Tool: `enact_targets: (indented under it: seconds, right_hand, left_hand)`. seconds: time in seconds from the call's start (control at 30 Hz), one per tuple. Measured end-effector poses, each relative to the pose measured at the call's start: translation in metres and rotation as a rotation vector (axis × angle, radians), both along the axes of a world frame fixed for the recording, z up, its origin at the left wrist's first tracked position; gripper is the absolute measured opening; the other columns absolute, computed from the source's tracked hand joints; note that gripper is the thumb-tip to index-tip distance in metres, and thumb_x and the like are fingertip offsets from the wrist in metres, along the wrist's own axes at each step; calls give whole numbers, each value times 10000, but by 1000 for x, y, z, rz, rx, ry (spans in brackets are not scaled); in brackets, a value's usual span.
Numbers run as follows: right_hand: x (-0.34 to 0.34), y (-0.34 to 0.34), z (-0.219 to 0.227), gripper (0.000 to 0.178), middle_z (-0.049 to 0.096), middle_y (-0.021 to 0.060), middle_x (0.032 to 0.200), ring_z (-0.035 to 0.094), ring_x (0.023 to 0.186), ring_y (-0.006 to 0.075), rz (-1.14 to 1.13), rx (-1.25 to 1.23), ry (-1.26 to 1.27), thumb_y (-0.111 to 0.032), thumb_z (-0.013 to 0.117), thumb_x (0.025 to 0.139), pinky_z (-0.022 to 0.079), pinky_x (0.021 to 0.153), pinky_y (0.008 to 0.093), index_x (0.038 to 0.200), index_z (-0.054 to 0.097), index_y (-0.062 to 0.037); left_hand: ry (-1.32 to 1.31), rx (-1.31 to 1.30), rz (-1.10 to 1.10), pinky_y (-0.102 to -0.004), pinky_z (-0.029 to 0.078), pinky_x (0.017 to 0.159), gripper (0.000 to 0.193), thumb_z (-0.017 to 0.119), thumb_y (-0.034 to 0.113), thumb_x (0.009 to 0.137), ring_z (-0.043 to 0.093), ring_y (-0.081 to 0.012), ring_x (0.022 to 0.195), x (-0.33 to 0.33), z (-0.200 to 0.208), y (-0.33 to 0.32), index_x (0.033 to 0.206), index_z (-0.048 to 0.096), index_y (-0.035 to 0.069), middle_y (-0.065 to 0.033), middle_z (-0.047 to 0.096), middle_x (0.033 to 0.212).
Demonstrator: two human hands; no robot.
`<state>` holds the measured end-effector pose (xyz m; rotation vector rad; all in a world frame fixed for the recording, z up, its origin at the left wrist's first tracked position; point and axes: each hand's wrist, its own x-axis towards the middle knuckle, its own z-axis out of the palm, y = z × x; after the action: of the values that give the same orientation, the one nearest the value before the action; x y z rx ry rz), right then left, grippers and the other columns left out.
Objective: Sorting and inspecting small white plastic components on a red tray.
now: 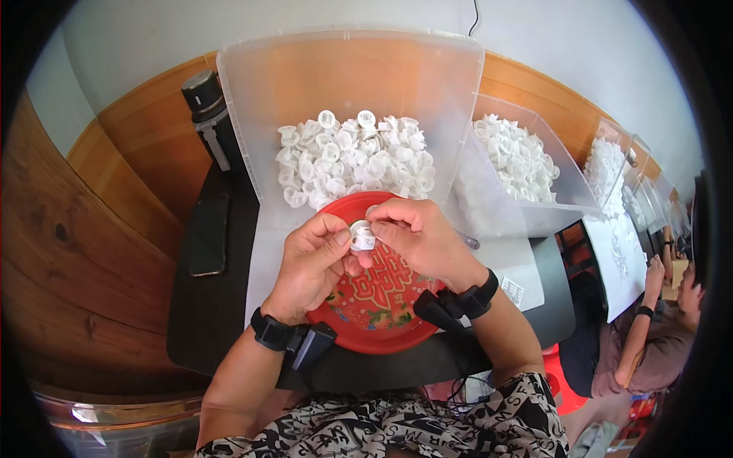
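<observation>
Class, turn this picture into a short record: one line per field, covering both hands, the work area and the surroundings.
Left hand: pinches a small white piece
Right hand: fingertips at that piece's right edge; exact grip unclear
Below the hands: round red tray with a gold and floral pattern
Beyond the tray: heap of white pieces, a clear plastic wall rising behind
Right: clear bin holding more white pieces
Left: dark phone, black flask
Far right: seated co-worker

Red tray (366,342), inner 6 o'clock: large gold characters (374,282). Patterned shirt (366,424), outer 6 o'clock: scattered capital letters. White part (363,238), centre: small marks, illegible. Sheet (512,291), 4 o'clock: print illegible.
</observation>
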<state>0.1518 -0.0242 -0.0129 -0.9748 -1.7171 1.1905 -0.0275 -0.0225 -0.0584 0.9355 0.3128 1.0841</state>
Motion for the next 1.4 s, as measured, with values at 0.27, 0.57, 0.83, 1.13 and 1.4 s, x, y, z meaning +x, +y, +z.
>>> enact_targets:
  seconds: [0.27,0.57,0.83,1.13,1.4]
  right_hand:
    - [-6,-1,-9,82,577,96,797,547,691,157,-215,295,-89,3,588,787,416,595,266,867,604,14]
    - [-11,-8,-6,75,561,132,744,568,646,279,-233,570,-127,30,571,754,435,546,339,822,586,2]
    - [-11,-9,-3,64,556,135,722,565,617,298,-195,698,-164,54,542,749,440,524,349,797,557,15]
    - [-11,-9,-3,62,556,143,728,564,627,321,-188,727,-191,66,537,728,441,524,362,765,538,16]
    - [-1,-4,-3,54,572,66,677,546,563,134,-87,334,-181,17,588,769,409,494,259,823,591,24]
  left_hand:
    - [37,236,186,-275,494,746,232,554,22,859,592,-177,881,7,0,-1,1078,497,-31,-135,598,972]
    - [186,397,331,-281,489,815,277,610,-17,812,587,-156,916,5,-4,-2,1070,515,-50,-105,598,996]
    - [242,379,346,-255,501,769,236,607,-3,820,604,-130,849,3,-2,-6,1042,539,-48,-91,619,938]
    - [192,378,317,-253,507,748,227,590,6,835,604,-129,843,3,-6,-4,1049,539,-48,-94,622,939]
    - [179,275,298,-279,487,789,336,598,-11,820,575,-154,923,4,-9,-2,1136,493,-56,-133,580,1048]
